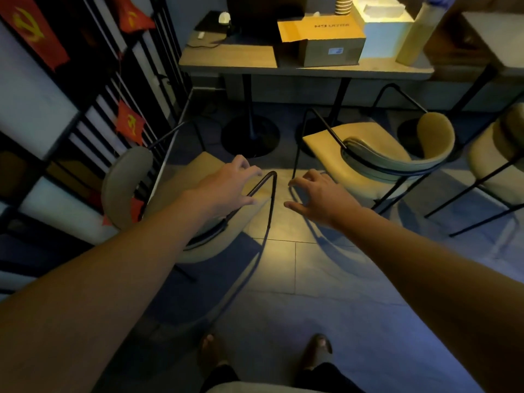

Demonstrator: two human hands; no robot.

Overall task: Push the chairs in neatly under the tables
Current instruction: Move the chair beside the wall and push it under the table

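Two beige padded chairs with thin black metal frames stand pulled out from a wooden table. The left chair is turned sideways, its black arm loop poking up between my hands. My left hand hovers over that loop, fingers loosely spread and holding nothing. My right hand reaches out just right of the loop, fingers spread, over bare floor. The right chair stands angled beyond my right hand, apart from it.
The table carries a cardboard box, stacked cups and a pale roll; its two black pedestal feet stand under it. A black slatted partition with red flags runs along the left. Another chair and table stand at right.
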